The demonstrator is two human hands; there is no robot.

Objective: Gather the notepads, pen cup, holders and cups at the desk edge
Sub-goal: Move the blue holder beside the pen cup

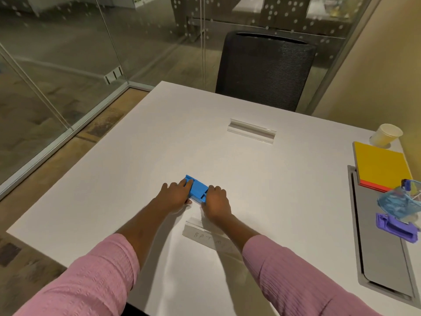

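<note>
A blue plastic holder [197,188] lies near the middle of the white desk [136,156]. My left hand [174,195] grips its left end and my right hand [217,202] grips its right end. At the right edge lie yellow and red notepads [381,166], stacked. A pale paper cup [386,135] stands beyond them. A blue mesh pen cup [397,202] lies tipped on its side, and a purple holder [396,228] sits just in front of it.
A clear acrylic name stand [251,131] sits far on the desk and another [205,234], with handwriting, lies under my right wrist. A grey cable hatch [382,258] runs along the right. A black chair [265,69] and glass walls stand beyond.
</note>
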